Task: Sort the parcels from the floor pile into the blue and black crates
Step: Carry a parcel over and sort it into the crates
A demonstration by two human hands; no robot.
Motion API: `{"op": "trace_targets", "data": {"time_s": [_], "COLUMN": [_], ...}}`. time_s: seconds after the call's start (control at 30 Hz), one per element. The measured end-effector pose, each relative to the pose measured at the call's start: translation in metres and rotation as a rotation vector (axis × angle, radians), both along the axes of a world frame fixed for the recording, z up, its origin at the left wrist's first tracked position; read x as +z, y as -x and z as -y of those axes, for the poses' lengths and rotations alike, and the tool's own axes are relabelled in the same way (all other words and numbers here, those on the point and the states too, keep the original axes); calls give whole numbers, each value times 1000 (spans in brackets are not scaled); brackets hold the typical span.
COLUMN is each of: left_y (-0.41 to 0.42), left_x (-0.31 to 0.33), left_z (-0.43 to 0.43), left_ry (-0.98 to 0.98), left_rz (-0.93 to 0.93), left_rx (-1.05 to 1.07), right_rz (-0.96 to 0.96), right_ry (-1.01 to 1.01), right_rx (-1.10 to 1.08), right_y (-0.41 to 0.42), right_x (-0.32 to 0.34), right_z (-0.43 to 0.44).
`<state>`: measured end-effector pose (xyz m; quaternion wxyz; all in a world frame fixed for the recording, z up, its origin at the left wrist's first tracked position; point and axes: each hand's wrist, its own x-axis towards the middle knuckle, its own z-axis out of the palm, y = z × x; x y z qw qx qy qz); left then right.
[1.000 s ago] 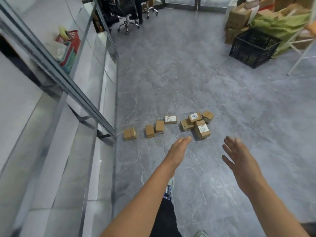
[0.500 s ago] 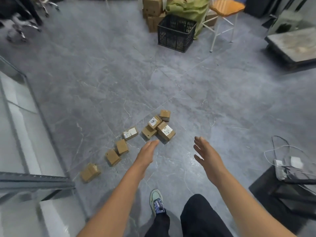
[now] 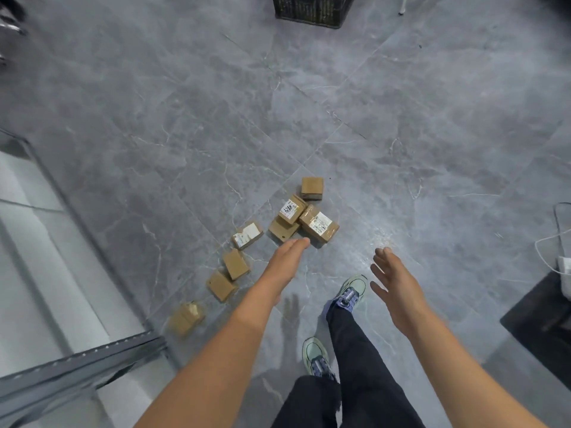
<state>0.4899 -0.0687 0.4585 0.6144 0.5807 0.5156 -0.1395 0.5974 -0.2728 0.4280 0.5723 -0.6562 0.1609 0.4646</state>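
A head-worn camera looks down on a person standing on a grey marbled tile floor [image 3: 191, 125]. Both bare forearms stretch forward. The left hand [image 3: 289, 257] is flat with its fingers straight and pressed together, holding nothing; in this view its fingertips lie just beside a cluster of parcels. The right hand [image 3: 394, 282] hangs in the air well to the right of the cluster, palm turned inward, fingers straight and slightly spread, also holding nothing.

The cluster has four small brown cardboard boxes: a plain parcel [image 3: 312, 188] farthest away, two labelled parcels [image 3: 292, 209] touching each other, and a flat parcel [image 3: 282, 230] partly under them. Trailing toward the lower left are another white-labelled box [image 3: 248, 235], two plain boxes [image 3: 236, 264] and a last box [image 3: 186, 317], too blurred to tell whether it carries tape or a label.

The black crate [image 3: 312, 9] stands at the top edge, well apart from the parcels. A grey metal shelf frame [image 3: 77, 362] fills the lower left. Pale green shoes [image 3: 352, 291] and black trousers [image 3: 364, 366] show below the hands.
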Motion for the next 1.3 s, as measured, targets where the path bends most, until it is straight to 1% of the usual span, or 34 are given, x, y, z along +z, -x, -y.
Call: {"op": "trace_targets", "data": {"time_s": [0.17,0.37,0.63,0.77,0.83,0.93,1.03,1.1,1.2,1.3], "left_y": [-55,-115,-179,-190,-194,-208,-213,-211,-209,-209], "left_x": [-53,-146,-324,-425,-458,-472,-499,-515,-531,-538], "left_z": [-34,-66,-115,-133,-136,-135,-131,-128,-130,-132], "left_ry": [21,13,8,-28,-63,-78,-181,-193,-182,-211], "left_rz": [-82,-155,-223,-301,-331,-327,-322,-291,-340,-358], "left_rx": [-48,-170,-312,-373,-414,-525,-614,-617,-605,-587], "right_rz": [-91,-173,-231,-252,-271,-296,-304,-319,-333,-331], "right_ry": [59,120,172,180,191,202,217,218,208,211], "right_rx": [-15,-88,-114,-165,-176,-201,-239,-261,-284,-304], "right_y": [-42,-72,-90,-99,-102,-105,-110,-112,-112,-112], "right_x": [-58,-145,-299,-375,-406,-447,-479,-496,-513,-522], "right_z": [-25,-45,-103,-133,-145,-162,-175,-180,-186,-185]}}
